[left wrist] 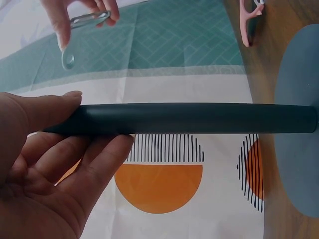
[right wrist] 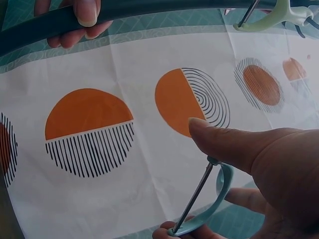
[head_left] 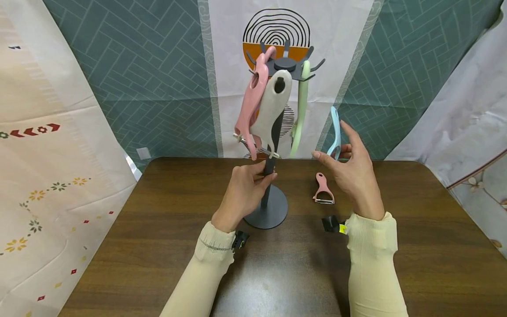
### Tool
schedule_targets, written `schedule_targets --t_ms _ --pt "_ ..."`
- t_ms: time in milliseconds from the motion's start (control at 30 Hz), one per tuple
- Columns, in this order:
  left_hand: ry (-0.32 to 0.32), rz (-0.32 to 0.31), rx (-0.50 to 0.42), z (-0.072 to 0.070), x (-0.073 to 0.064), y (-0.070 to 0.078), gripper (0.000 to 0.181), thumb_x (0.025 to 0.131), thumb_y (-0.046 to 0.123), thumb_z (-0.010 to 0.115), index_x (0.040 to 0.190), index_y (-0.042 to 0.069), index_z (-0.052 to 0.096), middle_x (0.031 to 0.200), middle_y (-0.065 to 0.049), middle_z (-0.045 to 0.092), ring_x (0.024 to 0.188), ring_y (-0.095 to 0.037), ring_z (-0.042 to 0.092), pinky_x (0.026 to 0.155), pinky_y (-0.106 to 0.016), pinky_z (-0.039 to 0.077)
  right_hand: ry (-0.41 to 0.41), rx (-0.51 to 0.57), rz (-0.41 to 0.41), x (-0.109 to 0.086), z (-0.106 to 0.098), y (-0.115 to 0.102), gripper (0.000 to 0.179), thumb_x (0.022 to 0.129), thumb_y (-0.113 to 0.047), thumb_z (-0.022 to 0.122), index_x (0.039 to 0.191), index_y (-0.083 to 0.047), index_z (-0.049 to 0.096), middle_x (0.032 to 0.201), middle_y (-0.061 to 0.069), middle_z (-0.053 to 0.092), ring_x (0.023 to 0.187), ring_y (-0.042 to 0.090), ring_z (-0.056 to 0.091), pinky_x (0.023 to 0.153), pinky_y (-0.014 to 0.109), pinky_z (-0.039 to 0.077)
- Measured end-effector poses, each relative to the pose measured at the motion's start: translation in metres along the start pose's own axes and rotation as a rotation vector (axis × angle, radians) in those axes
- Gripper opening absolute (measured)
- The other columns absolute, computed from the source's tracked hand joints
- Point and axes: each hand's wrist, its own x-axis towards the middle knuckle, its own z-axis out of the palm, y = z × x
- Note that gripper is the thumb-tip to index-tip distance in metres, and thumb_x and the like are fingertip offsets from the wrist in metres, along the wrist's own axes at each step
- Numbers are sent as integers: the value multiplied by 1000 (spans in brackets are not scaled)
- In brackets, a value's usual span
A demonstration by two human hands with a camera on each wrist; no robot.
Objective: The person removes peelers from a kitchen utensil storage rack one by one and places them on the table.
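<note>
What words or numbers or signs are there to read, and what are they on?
No words, numbers or brands can be read.
Stand, blue peeler: no lettering shows.
Yellow patch by the black wrist device: too small to read.
Dark mark high on the left cloth: too small to tell.
Red arrow shapes there: pattern, not writing.

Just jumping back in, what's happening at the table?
A person's left hand grips the dark stand by its post while the right hand holds a light-blue peeler clear of the hooks. A white peeler, a green peeler and at least one pink peeler hang there. Another pink peeler lies on the table.
</note>
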Motion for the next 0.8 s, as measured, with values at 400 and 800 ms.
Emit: schedule_targets --t_ms 400,800 --pt "-1 1 -16 0 0 0 18 96 8 72 113 5 76 103 -10 79 94 -16 78 81 -25 61 -15 -17 8 -1 0 0 95 88 -49 77 163 -39 18 125 23 52 102 27 51 83 36 46" --pt "1 -2 14 -1 0 0 18 96 10 72 112 4 76 102 -11 79 94 -17 78 81 -27 61 -18 -37 -2 -1 1 1 94 89 -48 77 163 -37 19 117 19 54 98 25 49 80 35 43"
